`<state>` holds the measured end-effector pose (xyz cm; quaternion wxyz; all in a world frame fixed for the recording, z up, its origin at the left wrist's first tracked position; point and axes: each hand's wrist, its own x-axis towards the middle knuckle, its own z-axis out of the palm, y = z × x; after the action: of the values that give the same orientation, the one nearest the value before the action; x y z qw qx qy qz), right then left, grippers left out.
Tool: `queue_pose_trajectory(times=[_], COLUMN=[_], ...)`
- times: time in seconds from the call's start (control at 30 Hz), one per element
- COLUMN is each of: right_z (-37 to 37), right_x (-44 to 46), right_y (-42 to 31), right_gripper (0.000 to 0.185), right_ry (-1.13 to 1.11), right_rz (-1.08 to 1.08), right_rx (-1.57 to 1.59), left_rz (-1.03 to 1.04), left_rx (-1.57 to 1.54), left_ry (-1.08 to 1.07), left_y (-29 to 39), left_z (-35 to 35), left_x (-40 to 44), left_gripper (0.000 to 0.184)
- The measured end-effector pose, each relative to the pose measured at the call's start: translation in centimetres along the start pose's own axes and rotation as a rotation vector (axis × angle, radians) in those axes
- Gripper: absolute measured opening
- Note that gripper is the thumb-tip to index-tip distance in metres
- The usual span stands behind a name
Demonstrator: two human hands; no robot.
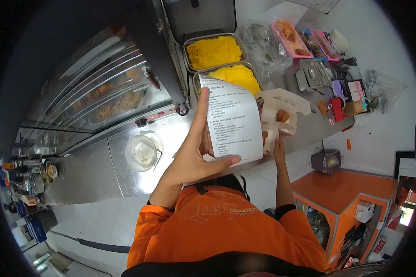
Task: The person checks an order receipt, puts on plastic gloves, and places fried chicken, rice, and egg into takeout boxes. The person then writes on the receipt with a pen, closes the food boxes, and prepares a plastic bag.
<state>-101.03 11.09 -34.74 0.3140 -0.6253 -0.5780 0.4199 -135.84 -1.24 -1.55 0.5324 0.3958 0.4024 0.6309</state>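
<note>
My left hand (194,152) is closed on a long printed order receipt (235,122), thumb along its lower edge and a finger behind its left side. The slip curls at the top and covers part of the counter behind it. At the counter's near edge my right hand (279,151) pinches the near side of an open paper food box (289,99). A piece of fried chicken (282,116) sits in that box. Another brown piece (265,135) shows beside the receipt, partly hidden. Behind the slip stand two metal trays of yellow rice (215,51).
A glass-fronted warmer (120,87) with fried food stands left. Near it a white container (143,151) rests on the steel counter. Right are lidded metal containers (315,74), red scissors (331,115), pink baskets (291,39) and plastic bags (266,44). An orange cabinet (337,189) stands lower right.
</note>
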Motion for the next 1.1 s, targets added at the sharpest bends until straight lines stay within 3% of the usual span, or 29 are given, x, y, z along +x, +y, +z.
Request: queue_pose_trajectory(times=[0.13, 0.2, 0.37, 0.47, 0.53, 0.63, 0.73, 0.87, 0.93, 1.03, 1.1], right_z=[-2.2, -4.5, -3.7, 0.0, 3.5, 9.5, 14.8, 19.7, 21.2, 22.1, 21.2], right_x=[0.9, -0.1, 2.7, 6.2, 9.9, 13.2, 13.7, 12.5, 12.7, 15.2, 15.5], right_y=[-2.7, -10.1, -21.8, -24.6, -24.0, -23.8, -24.8, -23.1, -22.3, -19.7, -21.3], right_gripper=[0.05, 0.045, 0.027, 0.022, 0.021, 0.02, 0.027, 0.032, 0.033, 0.04, 0.048], right_ry=[-0.163, -0.204, 0.035, -0.232, -0.438, -0.693, -0.828, -0.857, -0.868, -0.948, -0.986], right_rz=[0.106, 0.193, -0.401, -0.364, -0.631, -0.651, -0.669, -0.595, -0.504, -0.603, -0.504], right_rx=[-0.606, -1.029, -0.315, -0.243, -0.4, -0.65, -0.837, -1.039, -0.999, -0.869, -0.995], left_rz=[-0.006, 0.011, -0.015, -0.08, -0.156, -0.372, -0.282, -0.186, -0.333, -0.626, -0.817], left_rx=[0.013, 0.085, 0.144, 0.23, 0.316, 0.533, 0.629, 0.545, 0.762, 0.845, 0.831], left_ry=[-0.022, -0.058, 0.017, 0.136, 0.254, 0.286, 0.485, 0.375, 0.2, 0.055, -0.08], left_y=[-0.3, -0.5, -1.3, -2.3, -3.5, -5.1, -5.6, -8.3, -12.4, -16.6, -16.8], left_z=[-0.7, -1.2, -1.5, -3.0, -4.6, -7.2, -6.6, -6.9, -9.5, -12.1, -12.7], left_x=[1.5, 1.8, 1.9, 1.7, 1.0, -0.7, 0.1, 3.6, 4.3, 5.3, 6.4], left_gripper=[0.117, 0.116, 0.114, 0.103, 0.083, 0.057, 0.039, 0.037, 0.033, 0.028, 0.034])
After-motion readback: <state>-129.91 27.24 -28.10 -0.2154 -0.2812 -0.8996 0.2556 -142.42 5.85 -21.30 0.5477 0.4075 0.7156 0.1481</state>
